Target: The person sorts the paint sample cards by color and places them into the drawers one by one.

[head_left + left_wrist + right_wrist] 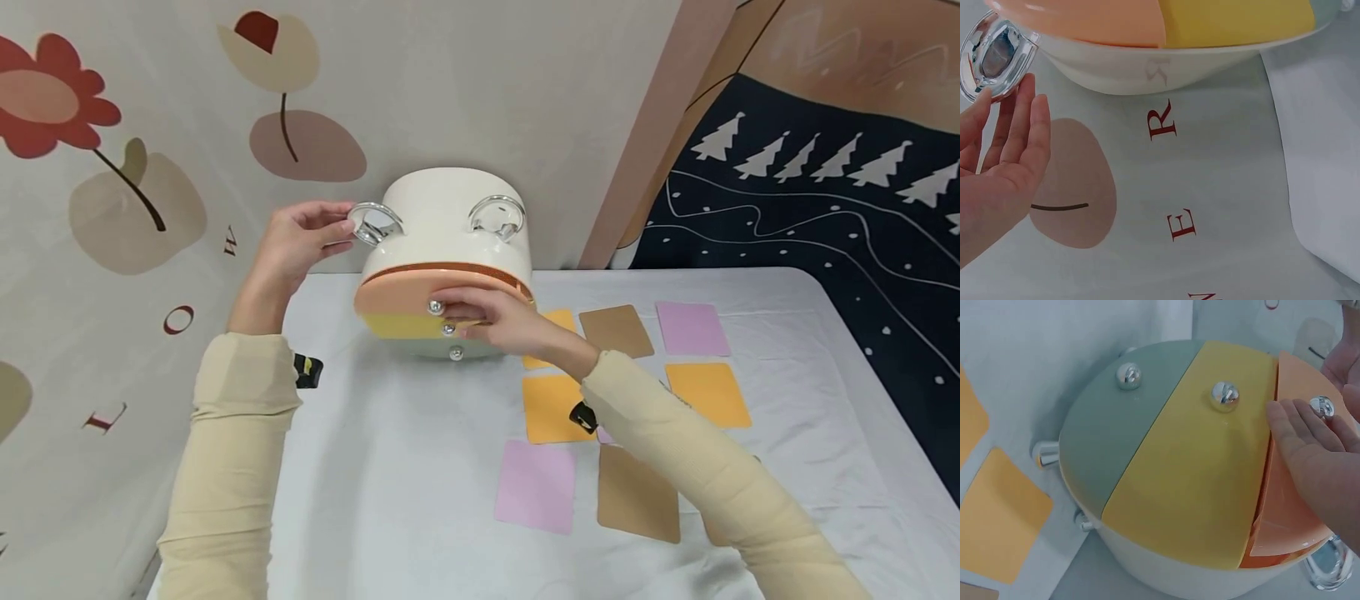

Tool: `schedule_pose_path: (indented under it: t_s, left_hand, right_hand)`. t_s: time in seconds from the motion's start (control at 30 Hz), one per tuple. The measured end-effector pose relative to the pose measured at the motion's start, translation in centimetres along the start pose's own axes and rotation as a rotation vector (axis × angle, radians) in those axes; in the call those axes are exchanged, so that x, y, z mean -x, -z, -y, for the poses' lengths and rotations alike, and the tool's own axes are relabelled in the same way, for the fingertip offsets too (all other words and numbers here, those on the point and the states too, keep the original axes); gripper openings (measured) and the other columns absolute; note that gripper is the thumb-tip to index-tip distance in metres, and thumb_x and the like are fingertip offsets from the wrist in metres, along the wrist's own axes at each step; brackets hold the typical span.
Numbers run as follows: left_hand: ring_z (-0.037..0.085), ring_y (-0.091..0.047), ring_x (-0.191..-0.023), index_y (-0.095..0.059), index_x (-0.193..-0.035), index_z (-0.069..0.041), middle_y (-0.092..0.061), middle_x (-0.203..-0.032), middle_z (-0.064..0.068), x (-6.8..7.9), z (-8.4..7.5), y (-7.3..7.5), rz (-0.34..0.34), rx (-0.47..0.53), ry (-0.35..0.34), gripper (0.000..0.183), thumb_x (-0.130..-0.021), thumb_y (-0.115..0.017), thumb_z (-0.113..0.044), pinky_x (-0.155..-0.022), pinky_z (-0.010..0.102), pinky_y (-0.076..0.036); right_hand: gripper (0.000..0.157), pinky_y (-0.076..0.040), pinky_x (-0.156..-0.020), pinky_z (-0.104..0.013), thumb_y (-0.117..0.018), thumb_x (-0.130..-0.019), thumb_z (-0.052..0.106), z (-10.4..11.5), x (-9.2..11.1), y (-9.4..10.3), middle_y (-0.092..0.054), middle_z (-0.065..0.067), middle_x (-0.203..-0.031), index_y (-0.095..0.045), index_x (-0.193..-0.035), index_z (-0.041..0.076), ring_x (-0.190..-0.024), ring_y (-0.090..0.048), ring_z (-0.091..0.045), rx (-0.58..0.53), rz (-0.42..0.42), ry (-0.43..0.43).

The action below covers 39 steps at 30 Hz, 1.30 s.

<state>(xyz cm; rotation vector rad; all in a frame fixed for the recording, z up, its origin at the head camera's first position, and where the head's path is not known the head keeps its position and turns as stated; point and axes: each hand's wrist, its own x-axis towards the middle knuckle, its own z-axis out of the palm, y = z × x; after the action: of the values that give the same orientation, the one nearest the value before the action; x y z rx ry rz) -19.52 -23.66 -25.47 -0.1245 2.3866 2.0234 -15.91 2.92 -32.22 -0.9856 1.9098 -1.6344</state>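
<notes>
A small cream cabinet [442, 190] with curved sides stands on the table, with two silver ear-shaped rings on top. Its front has an orange drawer [393, 293], a yellow drawer [1191, 462] and a green drawer [1110, 425], each with a round silver knob. A narrow gap along the top edge shows the orange drawer slightly pulled out. My left hand [303, 237] pinches the rim of the left silver ring [997, 53] between thumb and fingertips. At the orange drawer, my right hand [506, 321] holds the silver knob [1322, 406] between thumb and fingers, other fingertips against the drawer face.
To the cabinet's right, several rounded square cards lie on the white tablecloth [390, 500], among them a purple card [536, 487], a brown card [637, 492] and a yellow card [708, 393]. A printed wall cloth [450, 83] hangs directly behind.
</notes>
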Motion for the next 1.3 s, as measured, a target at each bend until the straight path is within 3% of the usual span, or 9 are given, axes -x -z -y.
schedule_pose_path:
  t_s: [0.23,0.47,0.63,0.87,1.0,1.07,1.2,1.3]
  left_hand:
    - [0.013,-0.062,-0.086,-0.054,-0.122,0.004,-0.062,-0.096,0.000,0.1,0.0,0.3,0.056,0.014,-0.004,0.040,-0.084,-0.064,-0.006,-0.080,0.024,-0.051]
    - [0.010,-0.060,-0.092,-0.049,-0.127,0.004,-0.060,-0.105,0.002,0.2,0.5,0.6,0.124,0.019,-0.036,0.044,-0.086,-0.062,-0.004,-0.084,0.024,-0.050]
    - [0.011,-0.058,-0.095,-0.048,-0.130,0.002,-0.059,-0.109,0.003,0.4,0.8,0.6,0.156,-0.018,-0.070,0.045,-0.087,-0.060,-0.004,-0.085,0.024,-0.049]
    - [0.010,-0.059,-0.093,-0.046,-0.130,0.004,-0.059,-0.106,0.002,0.6,1.0,0.7,0.168,0.017,-0.089,0.045,-0.088,-0.059,-0.004,-0.083,0.023,-0.050]
    - [0.011,-0.059,-0.094,-0.047,-0.130,0.004,-0.059,-0.106,0.002,0.6,1.1,0.7,0.169,0.031,-0.088,0.045,-0.087,-0.059,-0.004,-0.083,0.023,-0.050]
    - [0.011,-0.059,-0.094,-0.047,-0.130,0.003,-0.059,-0.106,0.002,0.6,1.1,0.7,0.171,0.037,-0.088,0.045,-0.087,-0.060,-0.004,-0.083,0.023,-0.050]
    - [0.012,-0.059,-0.095,-0.048,-0.131,0.001,-0.058,-0.108,0.003,0.5,1.2,0.8,0.179,0.053,-0.088,0.046,-0.087,-0.060,-0.005,-0.083,0.023,-0.050]
    - [0.012,-0.058,-0.096,-0.048,-0.131,-0.001,-0.056,-0.110,0.004,0.4,1.3,0.7,0.185,0.060,-0.092,0.046,-0.087,-0.060,-0.005,-0.082,0.022,-0.050]
  right_hand:
    - [0.049,-0.045,-0.093,-0.030,-0.052,-0.085,-0.014,0.5,2.3,-2.0,-0.041,-0.016,-0.136,-0.041,-0.132,-0.007,-0.121,-0.046,-0.021,-0.023,0.071,0.051]
    - [0.055,-0.041,-0.096,-0.024,-0.054,-0.085,-0.010,1.3,5.0,-4.6,-0.039,-0.012,-0.139,-0.037,-0.137,-0.001,-0.125,-0.041,-0.016,-0.007,0.125,0.037]
    - [0.058,-0.037,-0.099,-0.024,-0.057,-0.084,-0.008,1.1,6.3,-5.7,-0.038,-0.008,-0.141,-0.036,-0.138,0.001,-0.127,-0.038,-0.013,0.075,0.153,0.064]
    - [0.063,-0.037,-0.099,-0.024,-0.059,-0.085,-0.003,0.5,7.2,-6.0,-0.034,-0.002,-0.144,-0.032,-0.141,0.005,-0.129,-0.035,-0.020,0.162,0.227,0.041]
    - [0.058,-0.040,-0.097,-0.026,-0.057,-0.088,-0.001,0.4,7.6,-5.6,-0.033,-0.005,-0.144,-0.033,-0.141,0.004,-0.126,-0.039,-0.016,0.106,0.261,0.030]
    - [0.051,-0.043,-0.094,-0.026,-0.056,-0.088,-0.001,0.6,8.1,-4.9,-0.040,-0.010,-0.139,-0.039,-0.136,0.000,-0.119,-0.047,-0.017,0.057,0.267,0.031]
    - [0.033,-0.050,-0.086,-0.035,-0.054,-0.089,-0.003,0.9,9.2,-2.0,-0.058,-0.020,-0.114,-0.050,-0.121,-0.008,-0.100,-0.059,-0.029,-0.072,0.236,0.016]
    - [0.028,-0.051,-0.081,-0.043,-0.053,-0.089,-0.005,0.4,10.1,1.0,-0.062,-0.024,-0.101,-0.052,-0.116,-0.012,-0.090,-0.060,-0.038,-0.131,0.164,-0.023]
